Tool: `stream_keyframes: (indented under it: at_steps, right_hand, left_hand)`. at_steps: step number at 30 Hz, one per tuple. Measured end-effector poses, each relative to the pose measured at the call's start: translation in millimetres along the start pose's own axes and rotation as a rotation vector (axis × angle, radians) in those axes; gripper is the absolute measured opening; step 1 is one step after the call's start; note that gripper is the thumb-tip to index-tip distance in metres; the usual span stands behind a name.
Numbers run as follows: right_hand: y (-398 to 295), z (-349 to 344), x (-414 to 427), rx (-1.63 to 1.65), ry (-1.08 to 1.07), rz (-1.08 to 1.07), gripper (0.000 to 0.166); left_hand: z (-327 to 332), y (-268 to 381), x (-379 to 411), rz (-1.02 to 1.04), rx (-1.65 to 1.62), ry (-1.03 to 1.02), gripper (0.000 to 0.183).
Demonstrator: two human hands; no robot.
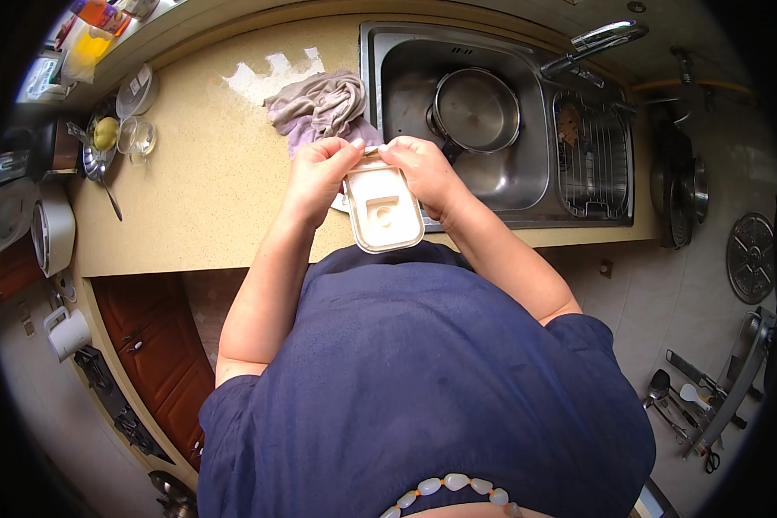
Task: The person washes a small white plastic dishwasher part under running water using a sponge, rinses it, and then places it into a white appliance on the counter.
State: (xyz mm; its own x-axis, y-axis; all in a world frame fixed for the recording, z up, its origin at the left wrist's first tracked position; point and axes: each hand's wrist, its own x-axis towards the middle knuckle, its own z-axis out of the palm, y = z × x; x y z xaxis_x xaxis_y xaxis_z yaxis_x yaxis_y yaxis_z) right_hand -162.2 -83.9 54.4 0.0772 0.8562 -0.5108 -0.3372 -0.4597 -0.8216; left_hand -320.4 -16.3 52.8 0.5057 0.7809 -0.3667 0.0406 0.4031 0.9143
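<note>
A white rectangular plastic lid [386,213] with a raised round detail hangs between my two hands, close to the counter's front edge. At its far end, my left hand [324,171] pinches one corner between thumb and fingers. My right hand [421,168] pinches the opposite corner in the same way. A narrow yellowish strip shows between the thumbs; what it is I cannot tell. Just beyond my left hand a crumpled grey-purple cloth [324,107] lies on the counter beside the sink. Part of a pale item shows behind the lid's left side, mostly hidden.
The steel sink [398,78] holds a metal pan [478,110], with a chrome faucet [599,42] behind. A wire rack [592,158] sits in the smaller basin. On the counter's left stand a glass [137,137], a lidded container [136,94] and a metal dish with a yellow-green fruit [105,133].
</note>
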Motion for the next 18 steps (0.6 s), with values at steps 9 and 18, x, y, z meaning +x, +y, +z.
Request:
stream_keyframes:
  at_steps: [9,18]
  right_hand:
    - [2,-2,1,-0.078,0.036,-0.033,0.020]
    - [1,0,0,-0.088,0.007,-0.014,0.020]
  left_hand:
    - [4,12,-6,-0.004,0.108,-0.043,0.023]
    - [-5,-2,1,0.012,0.189,-0.016,0.020]
